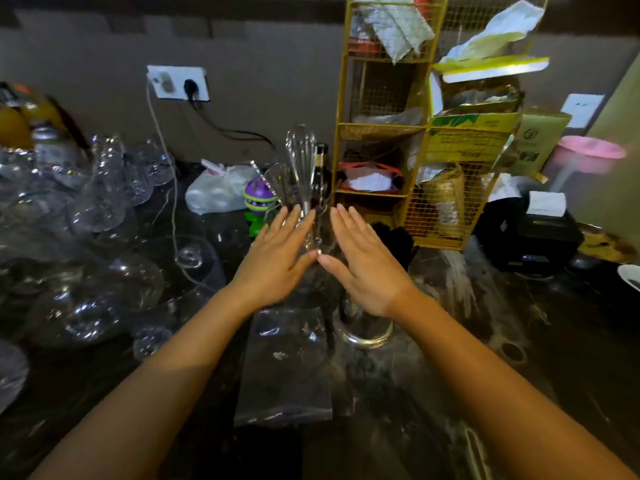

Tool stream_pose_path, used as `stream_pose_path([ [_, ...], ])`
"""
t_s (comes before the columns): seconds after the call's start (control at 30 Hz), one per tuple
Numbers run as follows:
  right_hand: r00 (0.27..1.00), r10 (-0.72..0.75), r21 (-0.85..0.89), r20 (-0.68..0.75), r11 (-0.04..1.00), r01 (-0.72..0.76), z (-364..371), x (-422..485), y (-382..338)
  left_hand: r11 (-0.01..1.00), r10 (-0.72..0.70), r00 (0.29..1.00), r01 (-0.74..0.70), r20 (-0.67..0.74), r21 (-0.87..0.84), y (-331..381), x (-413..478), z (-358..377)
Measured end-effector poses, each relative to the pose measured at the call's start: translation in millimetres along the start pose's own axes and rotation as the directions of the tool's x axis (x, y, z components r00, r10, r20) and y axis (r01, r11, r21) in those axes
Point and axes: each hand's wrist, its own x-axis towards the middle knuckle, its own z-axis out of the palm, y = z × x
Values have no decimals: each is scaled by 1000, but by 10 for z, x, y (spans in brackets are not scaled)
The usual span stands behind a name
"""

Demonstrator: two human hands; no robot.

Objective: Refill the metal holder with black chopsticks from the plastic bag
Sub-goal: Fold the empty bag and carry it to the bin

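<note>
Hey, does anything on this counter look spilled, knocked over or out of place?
Nothing looks spilled or toppled. The plastic bag lies flat near the metal holder; no chopsticks are clearly visible. The left hand and right hand hover open, holding nothing. Papers hang crookedly in the yellow rack.

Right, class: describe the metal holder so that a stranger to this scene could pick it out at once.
Start at the tall yellow wire rack against the wall and come toward the camera along the dark counter. Below the right hand, beside the clear plastic bag, stands the metal holder: a shiny round steel rim, unlike the glassware at left.
</note>
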Motion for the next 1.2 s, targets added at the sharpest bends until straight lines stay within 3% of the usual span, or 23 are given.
stream_pose_path([
  [0.23, 980, -57, 38, 192, 998, 50, 592, -206, -30, 984, -178, 970, 173, 164, 48, -476, -653, 220],
  [0.33, 961, -15, 38, 278, 999, 4, 861, -358, 100, 966, -250, 932, 259, 263, 2, -664, -976, 424],
  [0.47, 932, 28, -66, 363, 998, -4, 1162, -585, 320, 949, -309, 884, 308, 351, 61, -873, -1290, 679],
  [0.63, 854, 149, -82, 499, 989, -125, 1366, -778, 500, 916, -386, 819, 395, 424, 69, -974, -1399, 910],
  [0.8, 806, 177, -102, 565, 984, -145, 1448, -853, 564, 937, -340, 810, 332, 478, 103, -1047, -1394, 1027],
  [0.93, 811, 146, -69, 566, 989, -130, 1464, -890, 575, 963, -244, 846, 268, 474, 18, -1028, -1386, 1047],
  [1.07, 851, 126, 83, 509, 977, -194, 1446, -910, 517, 958, -184, 894, 257, 408, -129, -976, -1366, 1024],
  [1.2, 886, 151, 311, 439, 899, -308, 1376, -885, 455, 872, -193, 903, 337, 383, -355, -890, -1398, 924],
])
